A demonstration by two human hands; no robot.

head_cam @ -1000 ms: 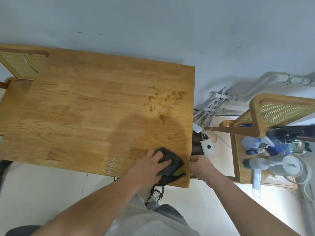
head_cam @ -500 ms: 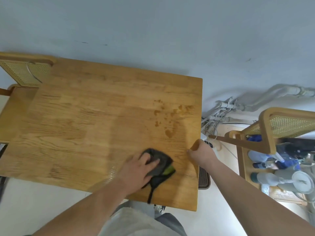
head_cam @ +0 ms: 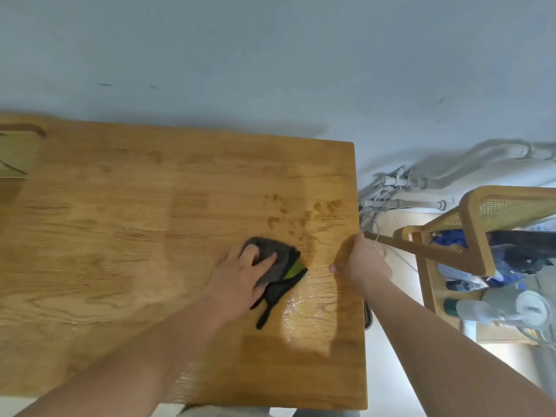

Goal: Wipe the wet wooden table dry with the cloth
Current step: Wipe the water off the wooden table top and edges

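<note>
Your view looks down on a wooden bench [head_cam: 126, 236] set against a pale wall. Your left hand [head_cam: 240, 275] lies palm-down on a dark grey cloth [head_cam: 278, 263] with a bright green patch, toward the right side of the bench. The fingers [head_cam: 264, 261] of that hand are loosely spread and pressed flat on top of the cloth, not pinching it. A thin dark tail of the cloth trails toward you from under the hand.

Your right hand [head_cam: 359, 261] rests at the right edge of the bench, beside the cloth but not touching it. Its fingers curl over the edge and hold nothing but the wood; it seems to be steadying you.

Just beyond the cloth, a cluster of dark water drops [head_cam: 301, 215] marks the wood. Nearer you, to the right of the cloth's tail, a glossy wet film [head_cam: 304, 311] shines in the light. Both look undried.

The cloth appears light, soft and floppy, so it will likely bunch up if pushed by one corner. Judging from this, keep the flat palm over its middle and let the loose tail fold under. The wet wood may be slick, so the cloth should slide easily.

To the right, off the bench, a wooden chair [head_cam: 481, 224] holds spray bottles [head_cam: 478, 308].
</note>
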